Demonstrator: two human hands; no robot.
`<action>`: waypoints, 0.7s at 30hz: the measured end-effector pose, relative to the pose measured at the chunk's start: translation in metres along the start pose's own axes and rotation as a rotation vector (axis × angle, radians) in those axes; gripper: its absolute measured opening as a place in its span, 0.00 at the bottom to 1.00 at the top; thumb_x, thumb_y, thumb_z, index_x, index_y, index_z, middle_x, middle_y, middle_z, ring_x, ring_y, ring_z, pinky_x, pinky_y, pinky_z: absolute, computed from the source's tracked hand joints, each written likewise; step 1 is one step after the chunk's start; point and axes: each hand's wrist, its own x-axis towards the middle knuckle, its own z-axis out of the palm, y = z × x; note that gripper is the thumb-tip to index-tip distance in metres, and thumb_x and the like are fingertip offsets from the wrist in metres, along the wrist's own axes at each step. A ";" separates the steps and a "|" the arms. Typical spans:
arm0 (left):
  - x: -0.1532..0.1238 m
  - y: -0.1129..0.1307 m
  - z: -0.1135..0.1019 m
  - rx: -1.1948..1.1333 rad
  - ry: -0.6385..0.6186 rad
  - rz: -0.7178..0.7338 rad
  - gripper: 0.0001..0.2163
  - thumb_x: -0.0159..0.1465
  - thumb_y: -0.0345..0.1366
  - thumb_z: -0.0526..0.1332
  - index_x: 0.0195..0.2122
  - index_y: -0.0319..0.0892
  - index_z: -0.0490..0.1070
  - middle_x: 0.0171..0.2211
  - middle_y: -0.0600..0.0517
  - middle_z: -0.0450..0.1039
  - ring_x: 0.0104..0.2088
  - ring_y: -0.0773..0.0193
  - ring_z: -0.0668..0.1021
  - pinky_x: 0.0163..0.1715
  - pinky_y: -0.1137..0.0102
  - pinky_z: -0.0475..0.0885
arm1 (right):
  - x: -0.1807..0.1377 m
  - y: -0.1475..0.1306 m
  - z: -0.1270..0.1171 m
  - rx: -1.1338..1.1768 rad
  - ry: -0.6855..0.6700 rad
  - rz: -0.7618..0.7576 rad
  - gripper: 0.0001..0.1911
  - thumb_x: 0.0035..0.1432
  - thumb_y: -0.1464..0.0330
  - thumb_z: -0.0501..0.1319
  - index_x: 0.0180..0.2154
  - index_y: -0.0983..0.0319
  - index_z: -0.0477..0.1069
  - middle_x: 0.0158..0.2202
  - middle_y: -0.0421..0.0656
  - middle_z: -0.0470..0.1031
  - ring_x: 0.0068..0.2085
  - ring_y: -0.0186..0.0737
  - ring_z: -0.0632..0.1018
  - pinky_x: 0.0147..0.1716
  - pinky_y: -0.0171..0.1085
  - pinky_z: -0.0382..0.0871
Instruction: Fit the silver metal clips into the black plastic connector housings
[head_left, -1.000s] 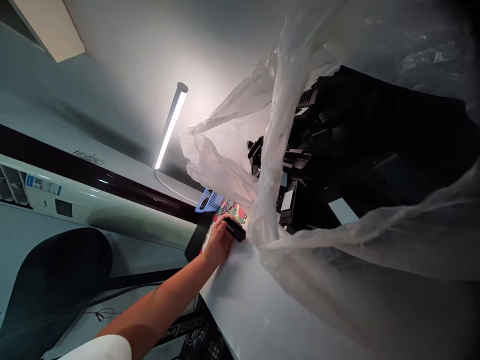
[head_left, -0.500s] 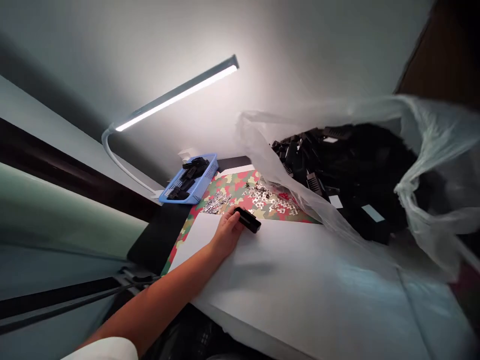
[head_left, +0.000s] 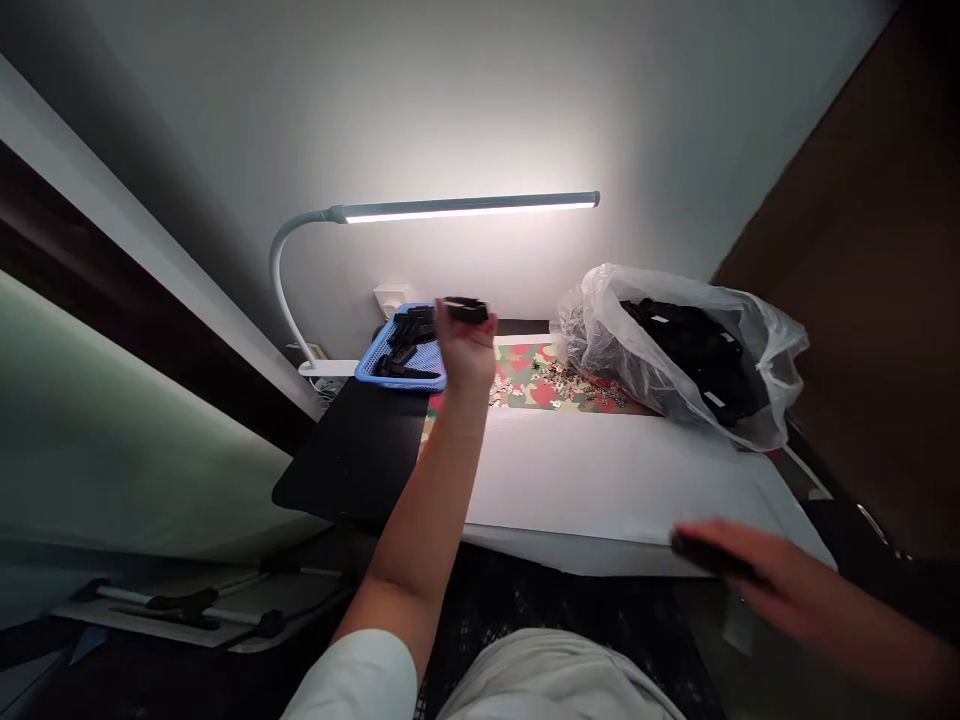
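Observation:
My left hand is raised near the basket, its fingers closed around a small black plastic part with a light edge. Beside it, the blue perforated basket holds several similar black parts. Smeared by motion, my right hand is at the lower right, past the table's front edge, gripping a dark elongated part whose exact kind I cannot make out. Small metal pieces lie scattered on the camouflage-patterned sheet.
A clear plastic bag full of black parts stands open at the back right. White sheeting covers the table's front. A lit bar lamp on a bent neck reaches over from the left. A brown panel borders the right.
My view has pulled back and turned. My left hand has gone from above the white sheeting up beside the basket, still holding a black part. My right hand has come into view with a dark part.

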 end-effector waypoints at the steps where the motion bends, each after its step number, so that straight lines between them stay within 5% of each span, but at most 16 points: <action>1: -0.003 -0.016 0.003 0.032 -0.078 -0.045 0.16 0.61 0.50 0.65 0.28 0.43 0.70 0.25 0.55 0.74 0.27 0.69 0.78 0.31 0.73 0.73 | 0.029 -0.004 -0.001 -0.026 -0.008 -0.045 0.29 0.61 0.68 0.55 0.62 0.44 0.66 0.59 0.43 0.73 0.59 0.49 0.75 0.59 0.51 0.72; 4: -0.025 -0.070 -0.005 0.213 -0.270 -0.252 0.19 0.52 0.49 0.73 0.28 0.40 0.69 0.25 0.54 0.72 0.27 0.69 0.76 0.30 0.74 0.72 | 0.116 -0.003 0.000 -0.193 0.146 -0.195 0.32 0.56 0.77 0.49 0.60 0.59 0.69 0.57 0.49 0.74 0.58 0.50 0.75 0.60 0.54 0.70; 7: -0.054 -0.097 -0.038 0.404 -0.260 -0.313 0.24 0.48 0.54 0.73 0.28 0.39 0.68 0.24 0.56 0.69 0.24 0.71 0.72 0.24 0.74 0.68 | 0.174 0.011 0.005 -0.340 0.170 -0.242 0.32 0.53 0.79 0.52 0.60 0.63 0.68 0.57 0.53 0.74 0.57 0.54 0.75 0.58 0.57 0.70; 10: -0.083 -0.087 -0.076 0.492 -0.243 -0.266 0.25 0.50 0.56 0.71 0.31 0.39 0.67 0.25 0.56 0.68 0.23 0.71 0.71 0.24 0.73 0.67 | 0.211 0.016 0.011 -0.443 0.224 -0.261 0.27 0.55 0.74 0.58 0.57 0.63 0.71 0.59 0.56 0.71 0.61 0.61 0.70 0.59 0.61 0.67; 13: -0.110 -0.065 -0.099 0.550 -0.340 -0.249 0.25 0.51 0.57 0.71 0.33 0.40 0.68 0.24 0.56 0.67 0.22 0.71 0.69 0.23 0.73 0.66 | 0.256 -0.011 0.026 -0.374 0.132 -0.383 0.21 0.61 0.71 0.57 0.56 0.63 0.73 0.60 0.55 0.70 0.61 0.54 0.72 0.62 0.54 0.65; 18: -0.128 -0.048 -0.108 0.628 -0.410 -0.241 0.22 0.56 0.55 0.69 0.35 0.41 0.68 0.27 0.55 0.67 0.24 0.71 0.70 0.24 0.73 0.67 | 0.342 -0.086 0.066 -0.328 -0.106 -0.377 0.30 0.60 0.60 0.65 0.62 0.59 0.67 0.64 0.54 0.64 0.59 0.53 0.72 0.56 0.45 0.68; 21: -0.126 -0.048 -0.107 0.650 -0.389 -0.227 0.23 0.55 0.56 0.69 0.36 0.41 0.68 0.27 0.55 0.67 0.25 0.70 0.70 0.24 0.72 0.67 | 0.371 -0.107 0.080 -0.389 -0.197 -0.312 0.33 0.55 0.56 0.69 0.60 0.57 0.69 0.63 0.54 0.63 0.58 0.59 0.71 0.50 0.45 0.70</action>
